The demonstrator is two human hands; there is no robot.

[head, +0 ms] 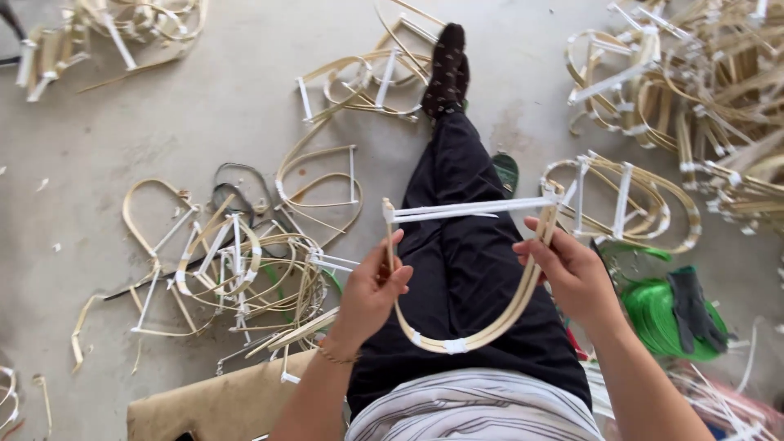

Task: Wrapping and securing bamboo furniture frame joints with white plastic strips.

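I hold a U-shaped frame of bent bamboo strip (457, 343) over my lap, its open end closed by a white crossbar (469, 210). My left hand (371, 290) grips the left leg of the frame just below the crossbar. On the other side, my right hand (572, 269) pinches the right leg near its top. White tape wraps the strip at the bottom of the curve. My legs in black trousers (457, 180) stretch forward on the concrete floor.
Several finished bamboo frames lie in piles: left (237, 261), ahead (359, 77), right (645, 204) and far right (719, 90). A green coil with a dark glove (682, 310) sits by my right knee. Brown cardboard (212, 404) lies at lower left.
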